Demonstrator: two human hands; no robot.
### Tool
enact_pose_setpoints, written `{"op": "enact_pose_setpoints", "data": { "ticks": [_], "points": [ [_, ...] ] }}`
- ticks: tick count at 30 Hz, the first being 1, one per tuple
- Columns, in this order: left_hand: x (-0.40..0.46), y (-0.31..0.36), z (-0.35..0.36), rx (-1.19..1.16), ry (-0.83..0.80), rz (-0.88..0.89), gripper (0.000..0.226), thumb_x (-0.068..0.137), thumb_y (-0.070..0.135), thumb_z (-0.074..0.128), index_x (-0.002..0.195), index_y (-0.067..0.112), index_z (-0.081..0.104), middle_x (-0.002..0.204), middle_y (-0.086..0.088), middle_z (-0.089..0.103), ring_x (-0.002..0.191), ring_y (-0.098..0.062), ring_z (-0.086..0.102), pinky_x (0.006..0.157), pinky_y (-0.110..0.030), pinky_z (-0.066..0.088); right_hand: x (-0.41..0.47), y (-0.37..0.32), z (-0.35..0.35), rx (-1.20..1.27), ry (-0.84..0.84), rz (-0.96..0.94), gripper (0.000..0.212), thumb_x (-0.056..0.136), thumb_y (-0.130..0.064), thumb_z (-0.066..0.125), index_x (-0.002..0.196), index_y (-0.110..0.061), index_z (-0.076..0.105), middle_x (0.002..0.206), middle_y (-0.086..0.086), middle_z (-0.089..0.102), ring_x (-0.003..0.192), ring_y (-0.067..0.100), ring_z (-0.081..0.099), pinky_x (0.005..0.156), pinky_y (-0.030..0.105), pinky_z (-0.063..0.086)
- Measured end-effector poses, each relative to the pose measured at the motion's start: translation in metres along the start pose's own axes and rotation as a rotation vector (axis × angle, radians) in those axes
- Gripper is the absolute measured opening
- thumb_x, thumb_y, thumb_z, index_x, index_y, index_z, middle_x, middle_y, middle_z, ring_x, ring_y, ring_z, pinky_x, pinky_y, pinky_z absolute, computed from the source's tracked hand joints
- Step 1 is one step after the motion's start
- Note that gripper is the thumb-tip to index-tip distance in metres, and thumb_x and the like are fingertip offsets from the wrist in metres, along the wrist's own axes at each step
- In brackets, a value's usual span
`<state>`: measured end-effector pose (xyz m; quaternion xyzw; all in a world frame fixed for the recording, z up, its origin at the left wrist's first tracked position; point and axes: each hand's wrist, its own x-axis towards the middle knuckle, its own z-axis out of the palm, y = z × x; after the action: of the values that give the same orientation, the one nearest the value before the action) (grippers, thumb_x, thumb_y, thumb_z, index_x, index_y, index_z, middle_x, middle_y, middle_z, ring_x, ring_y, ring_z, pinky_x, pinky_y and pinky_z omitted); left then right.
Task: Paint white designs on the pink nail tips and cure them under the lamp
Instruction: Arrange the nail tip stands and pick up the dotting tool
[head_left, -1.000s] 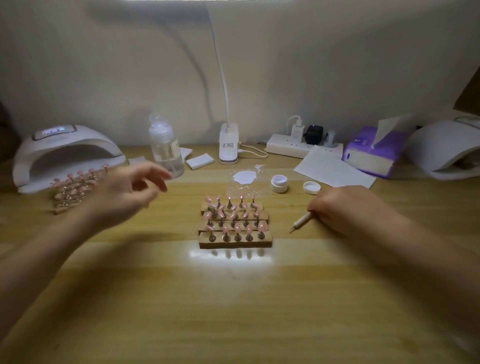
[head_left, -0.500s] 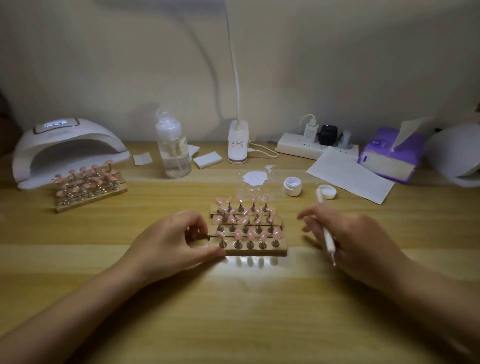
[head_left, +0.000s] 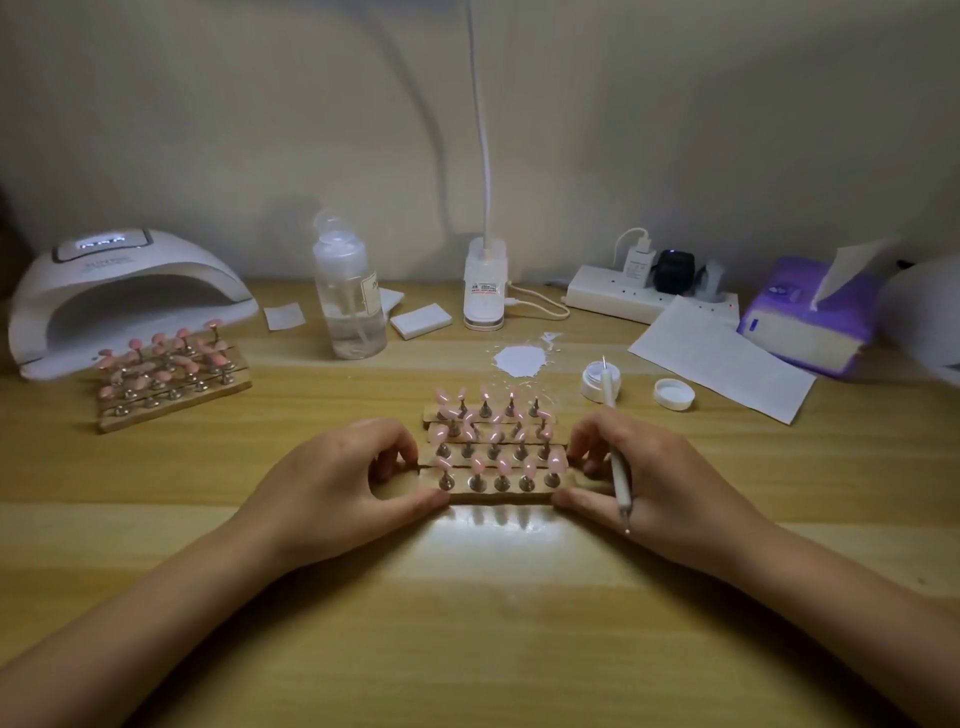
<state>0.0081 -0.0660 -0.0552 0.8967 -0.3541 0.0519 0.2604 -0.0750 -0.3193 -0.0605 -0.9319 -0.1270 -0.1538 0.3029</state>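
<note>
Only partly visible, both hands' curled fingers clamped on nail-tip stand, fingertips hidden.

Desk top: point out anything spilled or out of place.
A white puddle lies straight on the bare wooden desk, behind the centre nail-tip stand, with small splashes around it. The little white jar stands open to its right, its lid lying apart. Nothing else stands out.
</note>
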Motion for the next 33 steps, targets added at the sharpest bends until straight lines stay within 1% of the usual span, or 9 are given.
{"op": "enact_pose_setpoints", "data": {
  "ticks": [4, 8, 12, 16, 23, 26, 29, 31, 33],
  "points": [
    [0.007, -0.003, -0.004, 0.015, 0.026, -0.076, 0.031, 0.069, 0.051, 0.067, 0.086, 0.026, 0.061, 0.066, 0.009, 0.050, 0.063, -0.005, 0.048, 0.055, -0.020, 0.035, 0.012, -0.001, 0.006, -0.003, -0.008, 0.024, 0.038, 0.072, -0.036, 0.076, 0.084, -0.042, 0.039, 0.077, -0.020, 0.051, 0.076, -0.003, 0.051, 0.063, 0.009, 0.038],
    [0.004, 0.002, -0.001, 0.099, 0.124, -0.134, 0.032, 0.073, 0.051, 0.064, 0.092, 0.027, 0.069, 0.063, 0.009, 0.053, 0.061, -0.006, 0.049, 0.049, -0.022, 0.033, 0.015, 0.001, 0.012, -0.004, 0.037, 0.034, 0.032, 0.072, -0.033, 0.076, 0.085, -0.026, 0.047, 0.073, -0.016, 0.050, 0.072, 0.003, 0.051, 0.060, 0.012, 0.039],
    [-0.002, 0.013, 0.004, 0.205, 0.152, -0.130, 0.030, 0.078, 0.049, 0.060, 0.083, 0.022, 0.072, 0.059, 0.009, 0.053, 0.060, -0.013, 0.051, 0.047, -0.023, 0.031, 0.014, -0.002, 0.010, -0.018, 0.037, 0.020, 0.030, 0.074, -0.029, 0.076, 0.085, -0.020, 0.049, 0.073, -0.012, 0.052, 0.070, 0.007, 0.050, 0.060, 0.018, 0.039],
    [-0.004, 0.019, 0.006, 0.206, 0.156, -0.117, 0.031, 0.079, 0.048, 0.060, 0.080, 0.019, 0.071, 0.064, 0.007, 0.060, 0.065, -0.016, 0.055, 0.051, -0.026, 0.035, 0.010, -0.003, 0.007, -0.027, 0.005, -0.005, 0.029, 0.077, -0.023, 0.073, 0.083, -0.026, 0.045, 0.072, -0.014, 0.050, 0.073, 0.007, 0.049, 0.061, 0.018, 0.038],
    [-0.008, 0.037, 0.009, 0.146, 0.100, -0.028, 0.021, 0.075, 0.044, 0.066, 0.074, 0.024, 0.069, 0.055, 0.013, 0.050, 0.052, -0.006, 0.043, 0.045, -0.017, 0.027, -0.015, 0.004, -0.012, -0.014, -0.013, 0.012, 0.025, 0.074, -0.023, 0.076, 0.085, -0.021, 0.053, 0.073, -0.012, 0.054, 0.073, 0.012, 0.050, 0.059, 0.021, 0.041],
    [-0.005, 0.047, 0.008, 0.189, 0.026, -0.087, 0.033, 0.075, 0.060, 0.054, 0.088, 0.032, 0.066, 0.063, 0.017, 0.049, 0.059, -0.004, 0.044, 0.049, -0.015, 0.030, -0.022, 0.008, -0.018, -0.002, 0.008, 0.053, 0.027, 0.073, -0.027, 0.076, 0.085, -0.024, 0.053, 0.072, -0.016, 0.053, 0.075, 0.008, 0.052, 0.060, 0.018, 0.042],
    [0.002, 0.059, -0.003, 0.323, 0.029, -0.147, 0.066, 0.059, 0.082, 0.033, 0.102, 0.038, 0.058, 0.070, 0.019, 0.049, 0.068, -0.004, 0.044, 0.055, -0.019, 0.037, -0.027, 0.011, -0.018, 0.050, 0.040, 0.088, 0.028, 0.071, -0.027, 0.078, 0.086, -0.023, 0.055, 0.073, -0.016, 0.054, 0.076, 0.007, 0.054, 0.062, 0.018, 0.044],
    [0.006, 0.071, -0.010, 0.330, 0.072, -0.037, 0.075, 0.055, 0.083, 0.026, 0.103, 0.037, 0.060, 0.076, 0.019, 0.053, 0.068, -0.005, 0.045, 0.050, -0.019, 0.036, -0.029, 0.011, -0.018, 0.079, 0.040, 0.101, 0.028, 0.071, -0.027, 0.078, 0.087, -0.025, 0.054, 0.076, -0.014, 0.056, 0.076, 0.008, 0.056, 0.065, 0.023, 0.047],
    [0.012, 0.087, -0.011, 0.264, 0.048, 0.088, 0.067, 0.061, 0.078, 0.037, 0.105, 0.034, 0.061, 0.089, 0.020, 0.056, 0.074, -0.005, 0.049, 0.049, -0.016, 0.035, -0.029, 0.010, -0.019, 0.106, 0.028, 0.112, 0.030, 0.071, -0.025, 0.078, 0.088, -0.027, 0.053, 0.081, -0.009, 0.060, 0.077, 0.010, 0.059, 0.068, 0.029, 0.050]
  ]
}}
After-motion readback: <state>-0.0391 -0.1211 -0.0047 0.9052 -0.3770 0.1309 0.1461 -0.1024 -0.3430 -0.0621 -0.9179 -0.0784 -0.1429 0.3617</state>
